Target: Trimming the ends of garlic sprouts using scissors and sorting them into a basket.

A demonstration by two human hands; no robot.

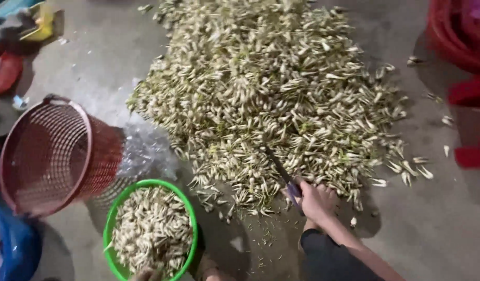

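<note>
A big heap of small white bulbs with pale green shoots (271, 93) covers the concrete floor. My right hand (317, 202) rests at the heap's near edge, gripping a knife (280, 169) with a dark blade and purple handle; the blade points up-left into the bulbs. A round green basket (111, 229), filled with the same white bulbs, stands at the lower left. Only a small part of my left hand (145, 273) shows at the bottom edge, against the basket's near rim; its grip is hidden.
A red mesh basket (52, 151) lies tipped on its side at the left, with crumpled clear plastic (146, 151) beside it. A blue container (13, 250) sits at the bottom left. Red tubs (458, 36) stand at the top right. Stray bulbs (417, 166) dot the floor.
</note>
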